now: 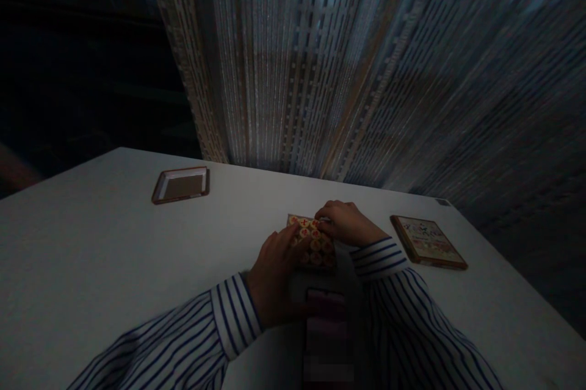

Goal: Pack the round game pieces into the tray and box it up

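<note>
- Tiles (315, 242) near the desk's (91, 243) middle look small, hard and light.
- Your left hand (274, 274) lies flat on them, fingers spread.
- Your right hand (345, 222) curls over the far edge; pinch there.

Dim scene. Left hand (273, 274) flat, fingers spread over near-left edge of tile block (315, 242). Right hand (345, 222) curled at block's far-right corner, fingertips on top tiles. Tiles round, pale, red marks, packed in square grid between both hands. Striped sleeves on both arms. White table (91, 256) beneath. Empty brown tray (181, 185) well beyond left hand, to its left. Printed lid (428, 241) lying flat just right of right hand. Blurred dark object near left wrist, unclear.
</note>
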The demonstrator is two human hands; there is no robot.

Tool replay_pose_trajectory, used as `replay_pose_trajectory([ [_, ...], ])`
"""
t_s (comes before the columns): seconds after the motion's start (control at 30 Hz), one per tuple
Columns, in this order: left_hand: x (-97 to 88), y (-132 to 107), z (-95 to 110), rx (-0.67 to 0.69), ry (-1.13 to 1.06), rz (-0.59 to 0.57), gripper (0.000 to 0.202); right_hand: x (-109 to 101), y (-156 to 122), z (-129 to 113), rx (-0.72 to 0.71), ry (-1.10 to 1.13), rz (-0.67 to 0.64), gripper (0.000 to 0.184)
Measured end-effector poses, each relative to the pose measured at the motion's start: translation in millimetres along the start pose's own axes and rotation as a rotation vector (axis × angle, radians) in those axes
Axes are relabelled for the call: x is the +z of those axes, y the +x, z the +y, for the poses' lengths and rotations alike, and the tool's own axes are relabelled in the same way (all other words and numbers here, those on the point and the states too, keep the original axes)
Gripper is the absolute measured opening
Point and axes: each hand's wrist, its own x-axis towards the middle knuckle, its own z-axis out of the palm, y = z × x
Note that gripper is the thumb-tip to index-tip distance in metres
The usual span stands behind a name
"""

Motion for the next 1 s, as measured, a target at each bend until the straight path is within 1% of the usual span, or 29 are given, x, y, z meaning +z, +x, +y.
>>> replay_pose_trajectory([
  [0.17, 6.1, -4.3, 2.9, -0.040, 0.058, -0.109, 0.115, 0.5, -0.2, 0.1, 0.001, 0.003, 0.011, 0.027],
  [0.27, 8.0, -6.4, 1.9, -0.043, 0.078, -0.126, 0.116, 0.8, 0.0, 0.6, 0.000, 0.001, 0.013, 0.027],
  [0.33, 8.2, -6.7, 1.8, -0.032, 0.080, -0.126, 0.113, 0.9, 0.0, 0.8, 0.002, 0.001, 0.016, 0.027],
  [0.43, 6.6, -4.6, 1.3, -0.036, 0.074, -0.087, 0.104, 0.4, -0.3, 0.6, 0.004, 0.004, 0.008, 0.027],
  [0.53, 3.5, 0.1, -2.8, -0.063, 0.058, -0.002, 0.089, -0.3, -0.5, 0.5, 0.004, -0.001, -0.017, 0.028],
  [0.6, 1.0, 3.5, -8.3, -0.113, 0.060, 0.043, 0.072, -0.4, -0.4, 0.8, 0.001, -0.010, -0.029, 0.028],
  [0.67, -1.5, 6.1, -14.9, -0.198, 0.066, 0.078, 0.054, 0.1, -0.2, 1.3, -0.005, -0.018, -0.031, 0.028],
  [0.7, -2.7, 7.0, -18.1, -0.245, 0.066, 0.099, 0.048, 0.5, -0.2, 1.6, -0.009, -0.018, -0.027, 0.028],
  [0.83, -5.6, 8.9, -26.7, -0.389, 0.064, 0.158, 0.042, 3.1, 0.1, 2.8, -0.023, -0.007, -0.003, 0.027],
  [1.0, -4.6, 10.0, -27.1, -0.452, 0.045, 0.137, 0.039, 5.4, 0.7, 3.5, -0.021, 0.007, 0.007, 0.026],
])
